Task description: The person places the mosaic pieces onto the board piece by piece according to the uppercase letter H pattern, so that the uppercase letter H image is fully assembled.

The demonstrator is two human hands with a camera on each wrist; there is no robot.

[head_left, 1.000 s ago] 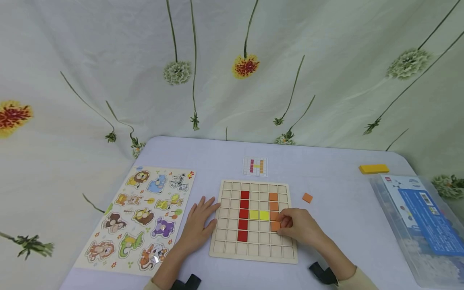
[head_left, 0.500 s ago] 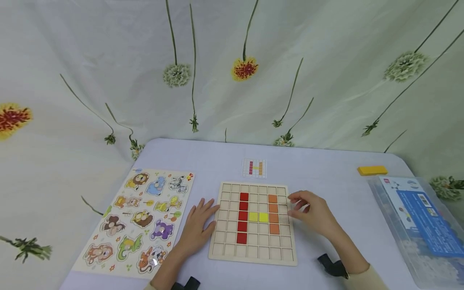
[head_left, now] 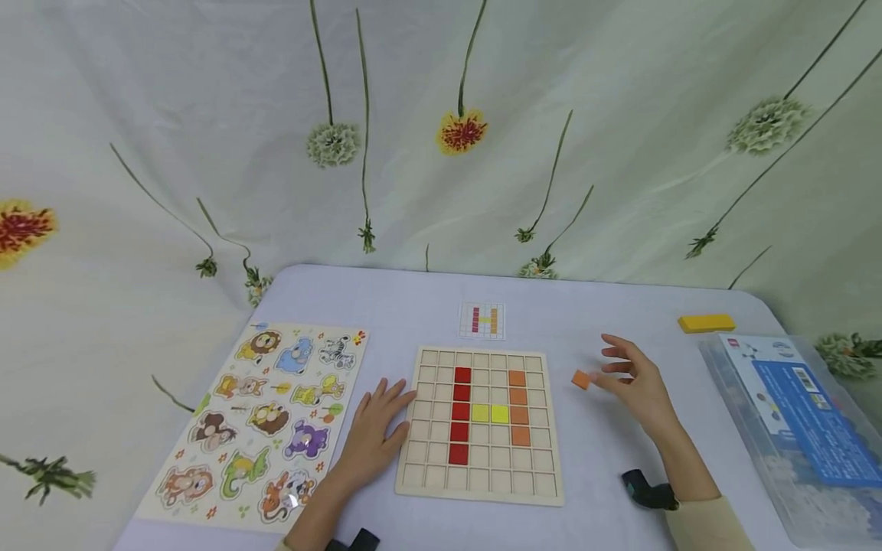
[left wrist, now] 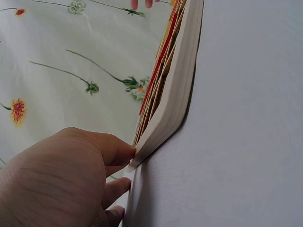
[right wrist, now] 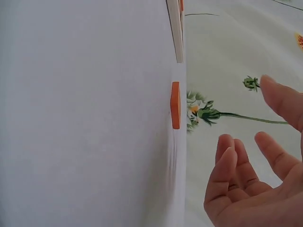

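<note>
A wooden grid board (head_left: 478, 486) lies mid-table, with a column of red tiles (head_left: 460, 412), two yellow tiles (head_left: 490, 414) and a column of orange tiles (head_left: 518, 396) in its squares. My left hand (head_left: 377, 432) rests at the board's left side; in the left wrist view its thumb touches the edge near a corner. To the right of the board, a loose orange tile (head_left: 582, 379) lies on the cloth. Close beside that tile is my right hand (head_left: 637, 383), fingers spread and holding nothing; the right wrist view shows the tile (right wrist: 175, 105) apart from the fingers.
Behind the board lies a small pattern card (head_left: 482, 320). An animal puzzle board (head_left: 255, 421) covers the table's left side. On the right stand a clear plastic box (head_left: 765, 459) with a blue-and-white label and a yellow block (head_left: 706, 324).
My right hand has left the orange column and moved right to the loose orange tile. My left hand has stayed at the board's edge.
</note>
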